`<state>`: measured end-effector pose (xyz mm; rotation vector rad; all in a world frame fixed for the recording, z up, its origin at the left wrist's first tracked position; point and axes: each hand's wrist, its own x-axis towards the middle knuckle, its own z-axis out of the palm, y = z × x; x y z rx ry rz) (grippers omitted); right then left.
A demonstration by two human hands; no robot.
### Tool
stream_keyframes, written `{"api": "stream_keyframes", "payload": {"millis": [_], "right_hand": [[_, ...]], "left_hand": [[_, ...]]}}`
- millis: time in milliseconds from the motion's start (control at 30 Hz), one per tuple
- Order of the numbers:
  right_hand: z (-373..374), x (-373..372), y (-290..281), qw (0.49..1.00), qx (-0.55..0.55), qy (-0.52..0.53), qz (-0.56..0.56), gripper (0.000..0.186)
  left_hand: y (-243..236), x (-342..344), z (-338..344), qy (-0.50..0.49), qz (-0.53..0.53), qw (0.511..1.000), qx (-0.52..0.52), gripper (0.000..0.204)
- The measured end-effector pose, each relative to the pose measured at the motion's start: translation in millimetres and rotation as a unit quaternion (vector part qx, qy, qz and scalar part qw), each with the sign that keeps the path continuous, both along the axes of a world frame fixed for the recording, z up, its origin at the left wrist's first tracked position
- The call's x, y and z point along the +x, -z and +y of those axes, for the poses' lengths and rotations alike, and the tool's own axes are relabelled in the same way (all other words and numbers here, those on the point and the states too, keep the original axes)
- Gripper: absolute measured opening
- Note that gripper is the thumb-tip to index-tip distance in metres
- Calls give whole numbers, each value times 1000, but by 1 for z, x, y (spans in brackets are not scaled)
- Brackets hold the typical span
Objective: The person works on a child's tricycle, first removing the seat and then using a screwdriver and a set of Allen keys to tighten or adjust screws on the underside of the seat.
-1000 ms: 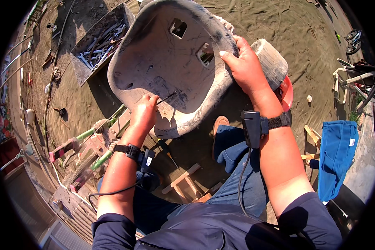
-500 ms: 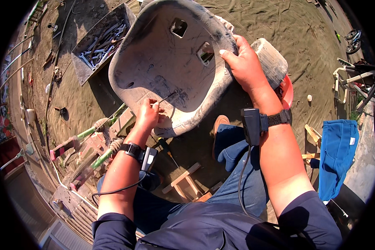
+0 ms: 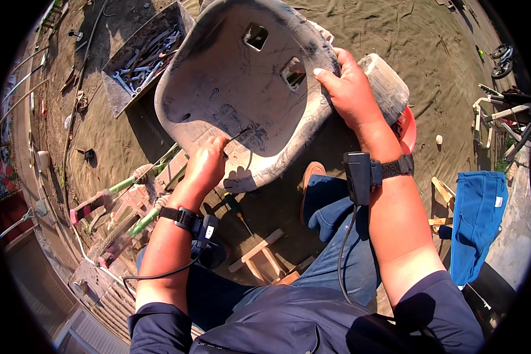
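Note:
A dusty grey moulded bucket seat (image 3: 265,141) is tilted in front of me, its hollow side toward me. Two squarish holes pierce its upper right part, and a small bolt (image 3: 216,90) shows in the shell. My right hand (image 3: 353,88) grips the right rim, thumb on the inner side and fingers mostly hidden behind. Over the lower left of the shell, my left hand (image 3: 207,162) is closed on a thin dark hex key (image 3: 239,134). The key's far end meets a dark fastener spot in the seat; its near end is hidden in my fingers.
A metal tray (image 3: 115,97) of wrenches lies at the upper left. Below it stands a green and pink metal frame (image 3: 124,206). A screwdriver (image 3: 237,213) and a wooden stool (image 3: 265,259) are near my legs. Blue cloth (image 3: 478,227) hangs at the right.
My left hand has turned about the hex key, its wrist rolling so that the back of the hand shows more. The seat has shifted slightly right; my right hand keeps its hold.

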<state>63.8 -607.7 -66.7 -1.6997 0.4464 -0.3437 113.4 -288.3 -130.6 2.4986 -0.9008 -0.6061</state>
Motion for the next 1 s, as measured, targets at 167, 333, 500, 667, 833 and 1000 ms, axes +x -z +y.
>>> {"api": "stream_keyframes", "payload": {"millis": [167,333,500,667,833,1000], "right_hand": [[0,-1,-2,1000,-12,-2,-2,41],[-1,-1,0,1000,-1,2,-3,41],[1,0,-2,1000,2,0,-4,42],[0,-1,-4,1000,12,1,4,42],[3,0,-4,1000,8,0,4,42],[1,-1,-3,1000,10,-1,0,42]], "left_hand": [[2,3,0,9,-9,1000,15,23],[12,3,-3,-139,125,982,-42,19],[23,7,-5,-375,372,831,-173,26],[31,10,2,-362,409,815,-194,30],[41,6,7,-211,152,962,-78,27],[20,2,-4,-161,94,982,-21,25]]}}
